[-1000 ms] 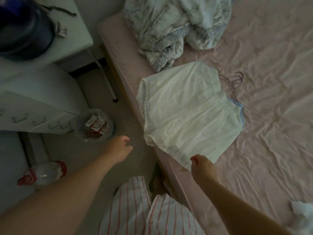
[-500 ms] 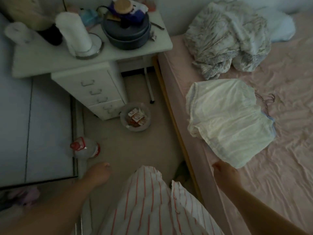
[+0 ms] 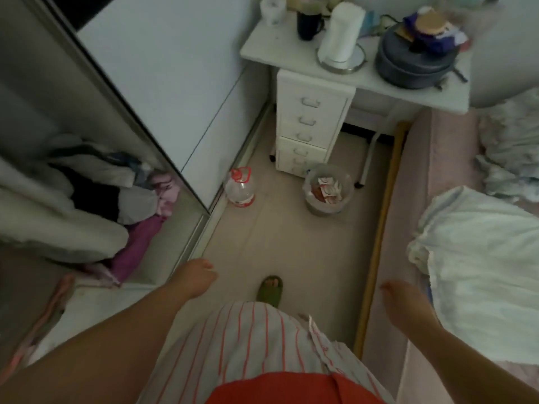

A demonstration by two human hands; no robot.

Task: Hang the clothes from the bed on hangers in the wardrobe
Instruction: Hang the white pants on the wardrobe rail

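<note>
A dim bedroom: pale floor (image 3: pixel 291 237) between an open wardrobe (image 3: pixel 151 91) on my left, with crumpled clothes heaped inside, and a pink-sheeted bed (image 3: pixel 414 182) on my right. My left hand (image 3: pixel 196 277) hangs near the wardrobe's edge with fingers loosely curled, holding nothing, and my right hand (image 3: pixel 404 301) hovers relaxed and seemingly empty, though it is blurred, just beside the white garment (image 3: pixel 478 252) lying flat on the bed. Ahead stands a white drawer unit (image 3: pixel 309 121), with a small bin (image 3: pixel 328 189) and a plastic bottle (image 3: pixel 240 188) on the floor.
</note>
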